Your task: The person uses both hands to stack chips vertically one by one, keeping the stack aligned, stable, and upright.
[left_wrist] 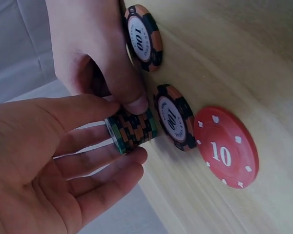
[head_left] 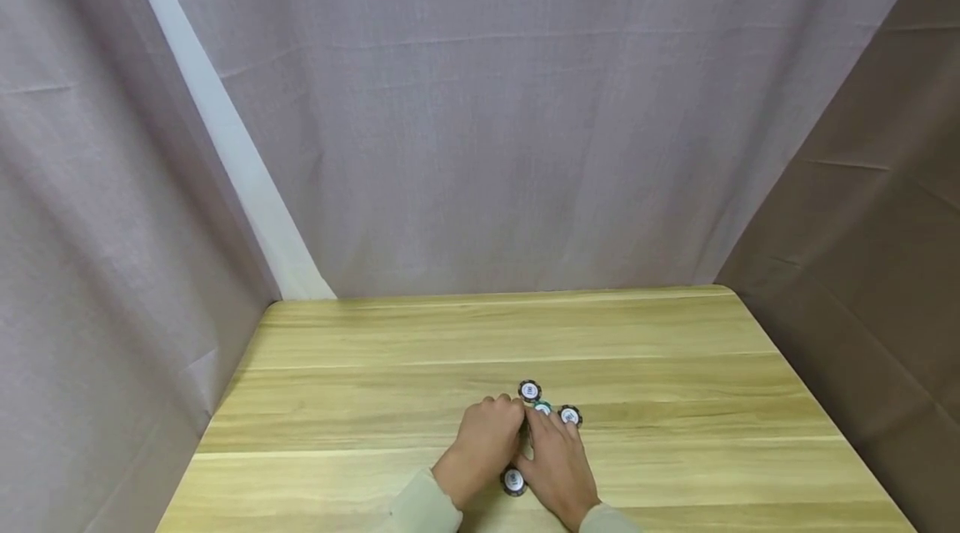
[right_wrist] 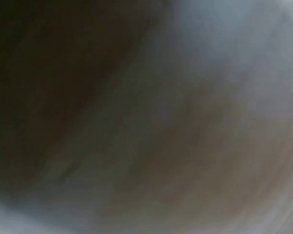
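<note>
Over the wooden table, my left hand [head_left: 489, 438] and right hand [head_left: 558, 463] meet around a short stack of poker chips [left_wrist: 132, 130], whose edges are dark, orange and green. Seen in the left wrist view, the left hand [left_wrist: 44, 156] holds the stack between its thumb and curled fingers. From above, the right hand [left_wrist: 90, 44] grips the same stack, its thumb on the side; its other fingertips are hidden. A black-and-orange 100 chip [left_wrist: 175, 117] lies close to the stack. The right wrist view is dark and blurred.
Another 100 chip [left_wrist: 144, 38] lies beside the right hand, and a red 10 chip [left_wrist: 227, 146] near the middle. In the head view, dark chips [head_left: 529, 390] and a green chip [head_left: 543, 407] lie beyond the hands, one dark chip [head_left: 513, 481] nearer. Curtains [head_left: 480, 116] surround the table [head_left: 360, 383].
</note>
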A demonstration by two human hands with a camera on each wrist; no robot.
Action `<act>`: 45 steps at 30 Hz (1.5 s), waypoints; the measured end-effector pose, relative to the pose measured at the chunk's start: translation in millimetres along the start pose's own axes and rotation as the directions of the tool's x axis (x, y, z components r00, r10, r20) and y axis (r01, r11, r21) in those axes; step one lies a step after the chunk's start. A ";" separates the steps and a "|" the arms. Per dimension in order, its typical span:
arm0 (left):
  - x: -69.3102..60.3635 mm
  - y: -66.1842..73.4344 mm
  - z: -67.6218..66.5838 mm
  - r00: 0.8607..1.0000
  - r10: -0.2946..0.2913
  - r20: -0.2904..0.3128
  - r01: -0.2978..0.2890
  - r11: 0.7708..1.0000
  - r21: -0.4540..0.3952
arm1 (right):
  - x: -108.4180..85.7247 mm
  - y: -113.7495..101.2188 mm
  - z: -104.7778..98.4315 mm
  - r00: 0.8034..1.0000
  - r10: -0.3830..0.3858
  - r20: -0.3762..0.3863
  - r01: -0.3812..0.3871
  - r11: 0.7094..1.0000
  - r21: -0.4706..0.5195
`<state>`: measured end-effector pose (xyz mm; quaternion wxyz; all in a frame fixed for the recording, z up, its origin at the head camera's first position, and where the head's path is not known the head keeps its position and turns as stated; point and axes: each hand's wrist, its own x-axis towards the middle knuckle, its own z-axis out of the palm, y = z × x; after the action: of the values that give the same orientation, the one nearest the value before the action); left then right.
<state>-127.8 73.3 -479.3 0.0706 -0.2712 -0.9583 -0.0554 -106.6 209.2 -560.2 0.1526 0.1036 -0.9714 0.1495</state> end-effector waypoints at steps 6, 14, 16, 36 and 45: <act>1.5 1.0 0.5 0.999 -0.005 -0.032 0.006 0.999 0.044 | -0.4 0.1 -0.3 1.000 0.007 -0.005 -0.007 1.000 0.004; 1.4 -0.7 2.5 0.999 -0.009 -0.043 0.012 0.998 0.066 | -0.2 -0.5 -1.0 1.000 -0.001 -0.004 0.001 1.000 0.007; 1.6 -1.1 3.4 0.999 -0.007 -0.047 0.010 0.998 0.059 | -0.5 -0.2 -1.2 1.000 0.001 -0.002 -0.001 1.000 0.007; -18.4 -16.8 -7.1 0.996 -0.023 -0.084 0.015 0.995 -0.097 | 0.3 -1.1 -1.2 1.000 0.024 0.017 -0.024 1.000 0.004; -41.4 -36.5 -6.8 0.993 -0.112 -0.040 0.104 0.980 -0.170 | 1.7 -0.3 0.2 1.000 0.007 -0.023 -0.007 1.000 0.013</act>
<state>-111.5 20.3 -481.9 0.0681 -0.2224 -0.9616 -0.1460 -108.2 208.7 -559.7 0.1627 0.0994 -0.9689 0.1574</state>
